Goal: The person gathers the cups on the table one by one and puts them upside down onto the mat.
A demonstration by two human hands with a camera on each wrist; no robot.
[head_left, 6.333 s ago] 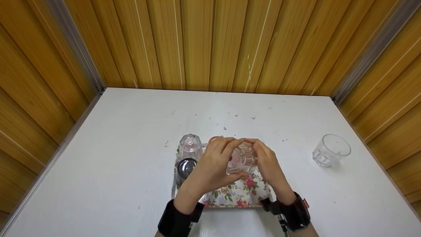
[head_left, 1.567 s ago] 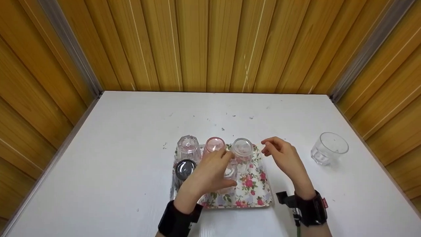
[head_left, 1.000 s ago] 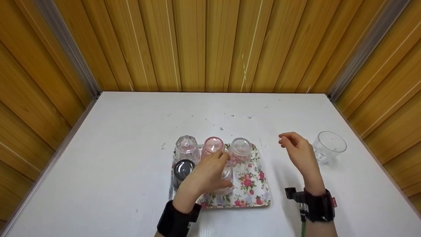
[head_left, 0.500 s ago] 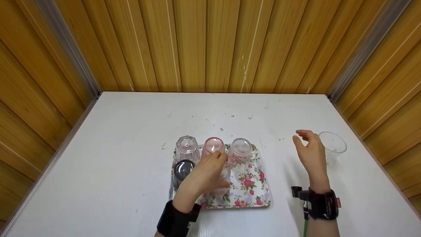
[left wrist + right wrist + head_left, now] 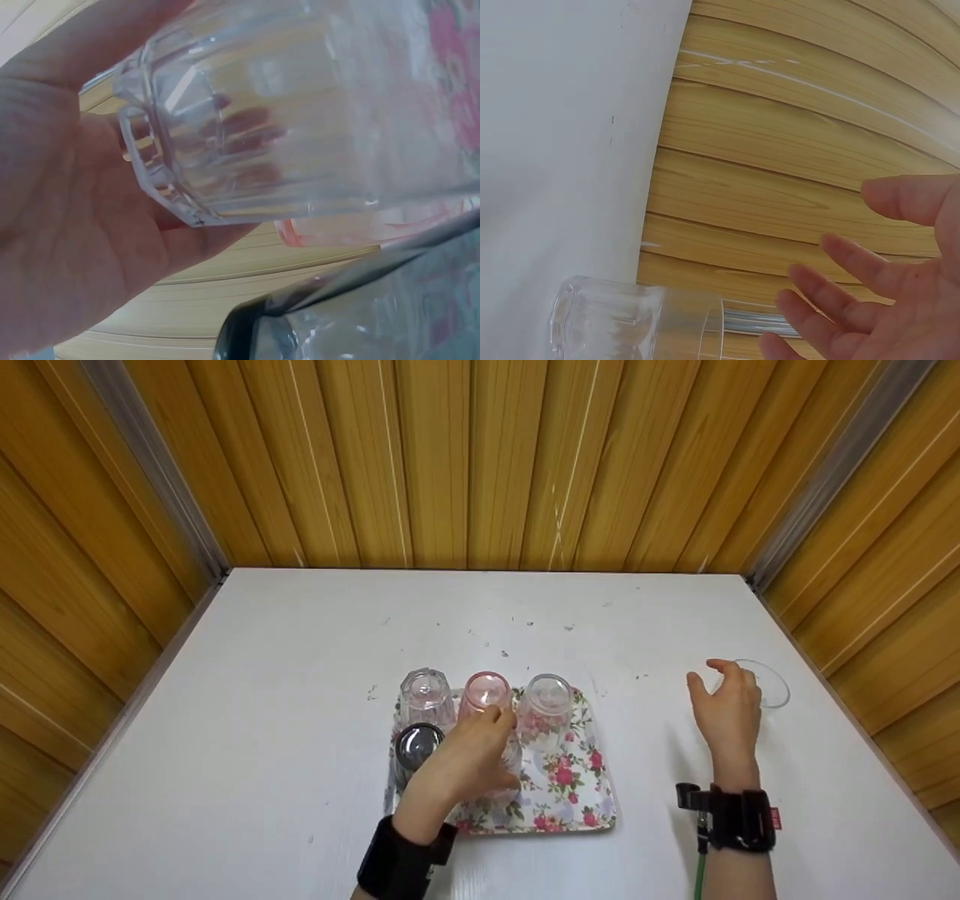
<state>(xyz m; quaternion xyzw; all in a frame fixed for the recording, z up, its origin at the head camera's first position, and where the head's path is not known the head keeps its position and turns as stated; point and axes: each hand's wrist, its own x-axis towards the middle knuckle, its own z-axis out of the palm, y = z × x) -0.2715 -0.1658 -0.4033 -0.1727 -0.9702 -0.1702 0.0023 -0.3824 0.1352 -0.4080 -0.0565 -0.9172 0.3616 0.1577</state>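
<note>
My left hand (image 5: 466, 756) grips a clear faceted glass (image 5: 262, 127) that stands upside down on the flowered tray (image 5: 589, 814); through its wall in the left wrist view, fingers show curled round the far side. Over at the table's right, my right hand (image 5: 727, 716) is held with spread, relaxed fingers and nothing between them. Just beyond it stands an upright clear glass (image 5: 607, 322), mostly hidden behind that hand in the head view. The right wrist view shows the fingertips near its rim, apart from it as far as can be seen.
Along the tray's back row, upside down, are a clear glass (image 5: 426, 694), a pink glass (image 5: 486, 688) and another clear glass (image 5: 549, 696). A dark glass (image 5: 418, 745) stands front left, close beside my left hand. Wood-patterned walls (image 5: 495, 465) enclose the white table (image 5: 315, 660).
First both hands held a clear glass above the tray; it now appears to stand there. My right hand has let go and moved right to the lone glass, its fingers spreading. My left hand stays on the tray.
</note>
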